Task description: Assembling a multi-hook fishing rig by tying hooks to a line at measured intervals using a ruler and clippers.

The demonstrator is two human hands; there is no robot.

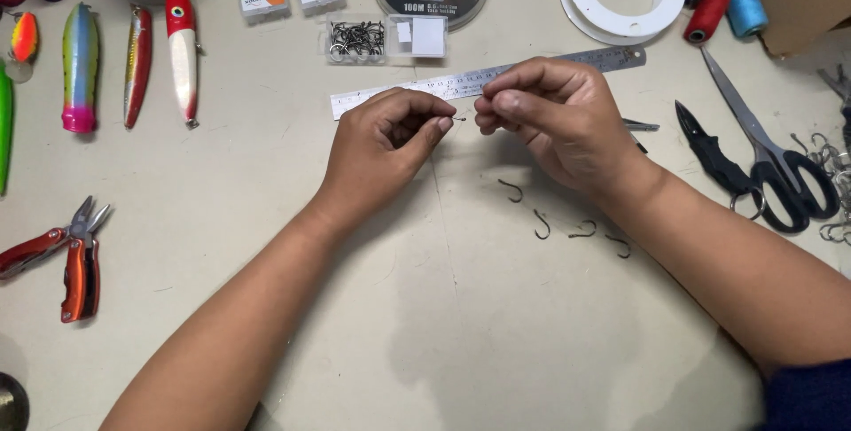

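Head view | left hand [390,134] grip pinching small hook [458,118] | right hand [554,116] grip pinched beside it, contents too small to tell | ruler [487,81] behind, loose hooks [567,223] on counter [443,325]

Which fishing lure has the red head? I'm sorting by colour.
The white-bodied fishing lure, rightmost in the row; its neighbours are gold-red and yellow-blue-pink.

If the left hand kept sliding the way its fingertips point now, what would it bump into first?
The left hand points right, toward the right hand. It would most likely meet the right hand's pinched fingertips first; only a small gap separates them, with a tiny hook end poking out between.
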